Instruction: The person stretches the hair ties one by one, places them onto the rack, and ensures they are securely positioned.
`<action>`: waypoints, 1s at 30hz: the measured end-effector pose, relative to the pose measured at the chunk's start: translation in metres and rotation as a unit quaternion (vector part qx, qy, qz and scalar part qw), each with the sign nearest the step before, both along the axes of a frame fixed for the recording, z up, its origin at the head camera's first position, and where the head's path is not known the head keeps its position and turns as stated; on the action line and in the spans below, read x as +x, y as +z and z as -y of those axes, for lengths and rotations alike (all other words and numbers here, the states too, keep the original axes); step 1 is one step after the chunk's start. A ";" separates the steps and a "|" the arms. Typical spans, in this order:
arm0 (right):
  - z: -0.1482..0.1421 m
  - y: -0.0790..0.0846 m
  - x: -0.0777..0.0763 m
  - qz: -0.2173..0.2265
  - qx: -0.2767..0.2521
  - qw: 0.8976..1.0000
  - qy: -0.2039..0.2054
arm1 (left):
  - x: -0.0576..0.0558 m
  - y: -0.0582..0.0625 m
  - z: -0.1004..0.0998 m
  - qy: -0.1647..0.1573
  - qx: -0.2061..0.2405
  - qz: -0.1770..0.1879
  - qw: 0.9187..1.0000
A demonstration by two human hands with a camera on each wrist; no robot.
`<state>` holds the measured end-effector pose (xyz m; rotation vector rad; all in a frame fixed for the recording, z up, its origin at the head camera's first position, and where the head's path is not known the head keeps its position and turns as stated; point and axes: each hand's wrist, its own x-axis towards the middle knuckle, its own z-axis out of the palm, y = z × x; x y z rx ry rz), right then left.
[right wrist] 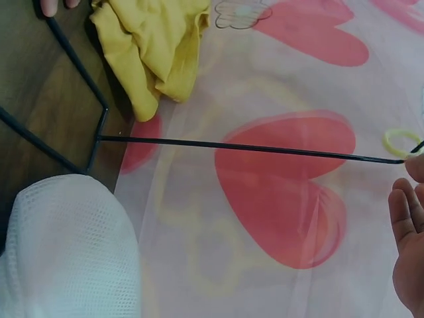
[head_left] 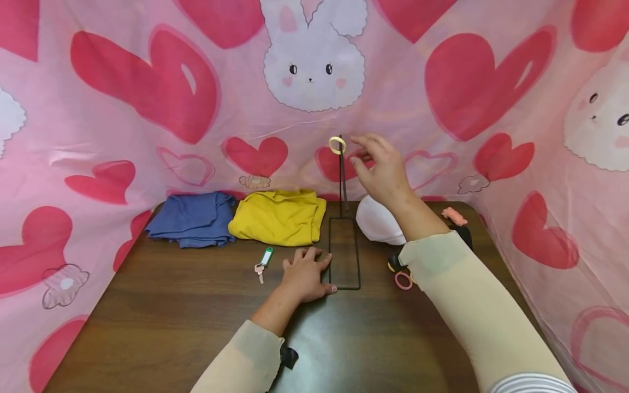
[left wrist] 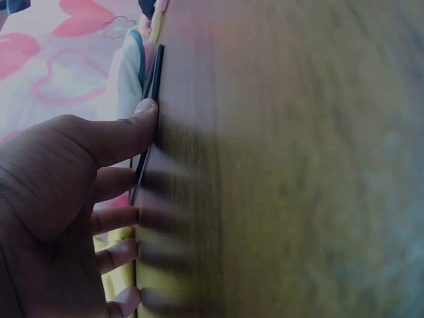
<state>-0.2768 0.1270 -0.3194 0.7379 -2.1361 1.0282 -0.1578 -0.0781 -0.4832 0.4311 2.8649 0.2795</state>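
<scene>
Ring [head_left: 331, 146], pale yellow, is at the top of the stand [right wrist: 252, 147], beside the upright; whether it encircles the stand's tip cannot be confirmed. Label noted: green key tag [head_left: 267, 256], left of the stand, bears a white panel; any writing on it is too small to read. Key [head_left: 260, 271] lies against the tag.

Hands: the right hand [head_left: 385, 169] is raised just right of the stand's top, fingers gently bent, a gap between thumb and fingertips, nothing gripped; in the head view the ring sits just beyond its fingertips. The left hand [head_left: 306, 275] is spread wide at the left side of the stand's base, thumb pressing on the near corner, the base lying flat on the desk [head_left: 196, 316].

Containers: white mesh item [head_left: 378, 221], just right of the stand; whether it holds anything cannot be told. Yellow cloth [head_left: 280, 218] lies folded left of the stand, with blue cloth [head_left: 194, 219] farther left. Pink loop [head_left: 403, 288] and coral item [head_left: 454, 216] lie to the stand's right.
</scene>
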 end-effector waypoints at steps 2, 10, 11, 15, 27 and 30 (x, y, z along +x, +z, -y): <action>-0.005 -0.003 0.006 0.002 -0.010 1.000 -0.001 | 0.000 0.000 0.000 -0.001 -0.001 0.001 1.000; -0.035 -0.024 0.039 0.021 -0.006 1.000 0.014 | 0.000 0.000 0.000 0.000 0.001 0.000 1.000; -0.038 -0.027 0.042 0.022 -0.003 1.000 0.016 | 0.000 0.000 0.000 0.001 0.002 0.000 1.000; -0.053 -0.042 0.052 0.030 0.009 0.999 0.014 | 0.000 0.000 0.000 0.000 0.003 0.000 1.000; -0.084 -0.084 0.081 0.085 0.085 0.992 0.040 | 0.001 0.002 0.001 0.002 0.003 0.005 1.000; -0.094 -0.097 0.086 0.114 0.112 0.986 0.043 | 0.000 0.002 0.001 0.001 0.009 0.005 1.000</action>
